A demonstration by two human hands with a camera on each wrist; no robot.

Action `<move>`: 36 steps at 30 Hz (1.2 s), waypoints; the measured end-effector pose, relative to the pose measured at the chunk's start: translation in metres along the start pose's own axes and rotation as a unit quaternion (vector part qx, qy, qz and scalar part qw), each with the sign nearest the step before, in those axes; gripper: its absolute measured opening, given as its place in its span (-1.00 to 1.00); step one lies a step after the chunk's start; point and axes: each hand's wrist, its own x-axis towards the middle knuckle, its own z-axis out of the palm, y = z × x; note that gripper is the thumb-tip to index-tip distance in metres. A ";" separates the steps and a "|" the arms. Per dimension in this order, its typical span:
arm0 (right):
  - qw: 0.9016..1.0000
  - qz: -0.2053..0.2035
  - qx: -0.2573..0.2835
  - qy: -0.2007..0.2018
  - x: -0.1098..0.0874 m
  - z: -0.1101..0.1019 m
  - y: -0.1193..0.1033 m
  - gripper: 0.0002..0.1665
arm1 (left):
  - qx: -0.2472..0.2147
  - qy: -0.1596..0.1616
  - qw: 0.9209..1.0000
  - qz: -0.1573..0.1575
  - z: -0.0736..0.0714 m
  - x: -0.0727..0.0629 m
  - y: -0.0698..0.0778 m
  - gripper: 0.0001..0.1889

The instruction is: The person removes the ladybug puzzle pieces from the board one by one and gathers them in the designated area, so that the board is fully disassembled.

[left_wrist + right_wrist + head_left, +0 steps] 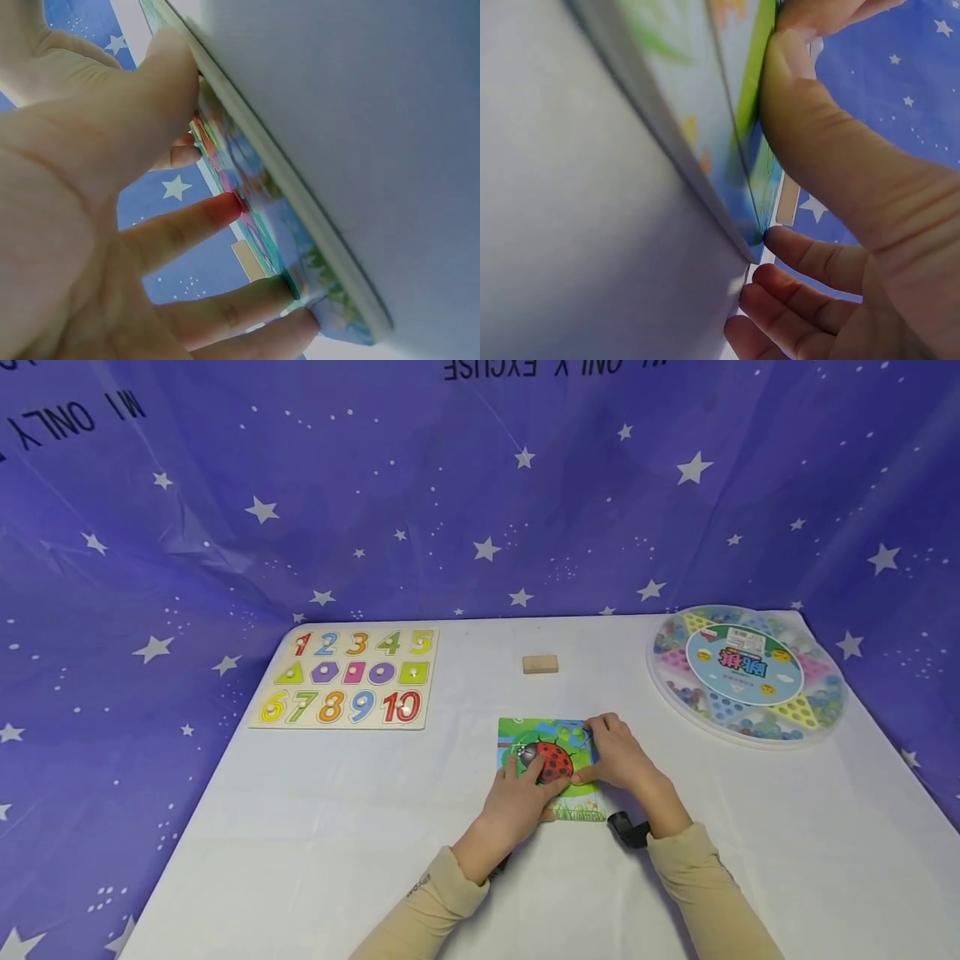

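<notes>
A square ladybug picture puzzle (557,760) lies flat on the white table, its red ladybug on a green and blue ground. My left hand (516,806) rests on the puzzle's lower left part; the left wrist view shows its fairly straight fingers (184,232) touching the face and the thumb near the edge. At the right side is my right hand (621,756). Its thumb (802,120) presses on the picture, while the other fingers lie along the far right corner and edge. Seams between pieces show in the right wrist view. Parts of the picture are hidden under the hands.
A small wooden block (540,664) lies beyond the puzzle. To the left is a number and shape board (416,718) with knobbed pieces. A round clear marble game case (744,664) stands at the right. Behind the table hangs a purple starry cloth (420,485).
</notes>
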 end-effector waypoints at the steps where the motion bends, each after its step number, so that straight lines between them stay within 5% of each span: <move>1: 1.000 -0.001 -0.002 0.002 0.000 0.000 0.000 0.00 | -0.003 0.003 1.000 0.000 0.000 0.000 0.000 -0.40; 14: 1.000 0.000 0.025 -0.005 0.003 0.000 0.008 -0.04 | -0.024 0.019 1.000 0.003 0.003 0.001 0.000 -0.39; 36: 0.999 -0.002 0.046 -0.003 0.001 0.003 0.010 -0.01 | -0.027 -0.002 1.000 -0.013 -0.005 0.009 -0.002 -0.26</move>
